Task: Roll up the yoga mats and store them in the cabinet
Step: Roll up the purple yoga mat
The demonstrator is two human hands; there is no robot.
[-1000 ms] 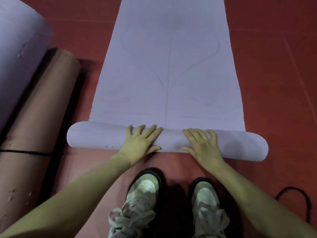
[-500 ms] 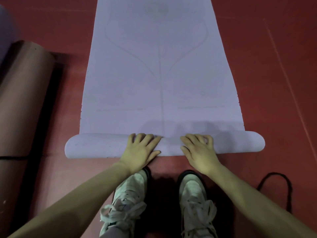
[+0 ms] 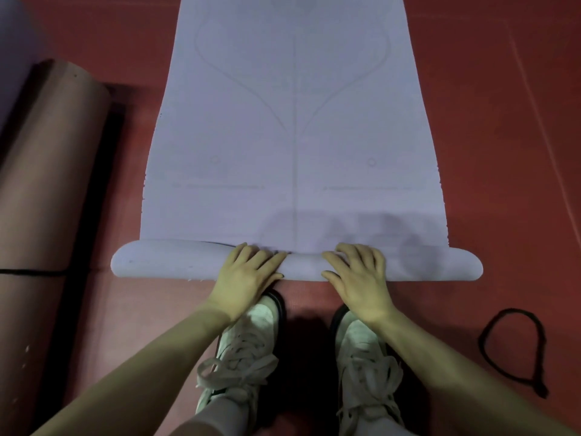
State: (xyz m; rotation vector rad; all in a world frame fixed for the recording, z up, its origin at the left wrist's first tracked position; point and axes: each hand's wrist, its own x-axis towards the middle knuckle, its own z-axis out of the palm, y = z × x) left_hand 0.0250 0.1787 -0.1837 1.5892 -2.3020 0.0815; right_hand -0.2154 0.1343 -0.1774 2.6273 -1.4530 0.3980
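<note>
Hands [image 3: 306, 276] flat, palms down on mat roll [image 3: 176, 259]

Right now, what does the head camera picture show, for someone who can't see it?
Both hands, left hand and right hand, press flat on the rolled end of a lilac yoga mat on a red floor, above white sneakers.

The red floor [image 3: 503, 152] carried a lilac yoga mat [image 3: 295, 136], its near end rolled. Left of that mat lay a rolled brown mat [image 3: 41, 190] bound by a black strap. Right of the lilac mat's roll lay a black loop [image 3: 515, 350].
</note>
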